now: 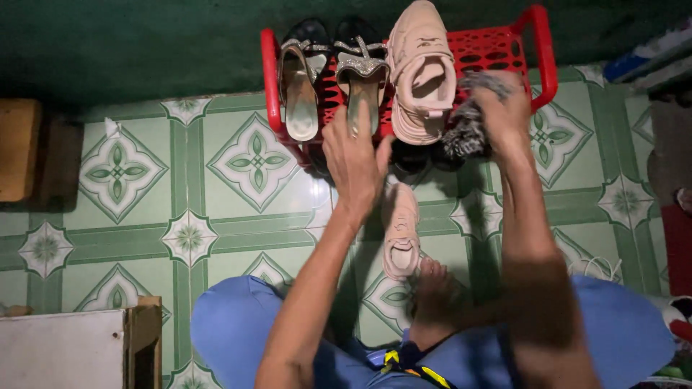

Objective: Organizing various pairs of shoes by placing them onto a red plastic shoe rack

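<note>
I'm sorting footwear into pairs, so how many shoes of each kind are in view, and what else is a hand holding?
Silver-strapped heeled sandals on the red rack: 2
Pink sneakers: 2, one on the rack, one on the tiled floor
Grey fuzzy cloth, gripped by the right hand: 1
Total: 5
The left hand touches the second sandal. Dark things beneath the rack are too dim to count.

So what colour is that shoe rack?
Red, clearest in the head view.
</note>
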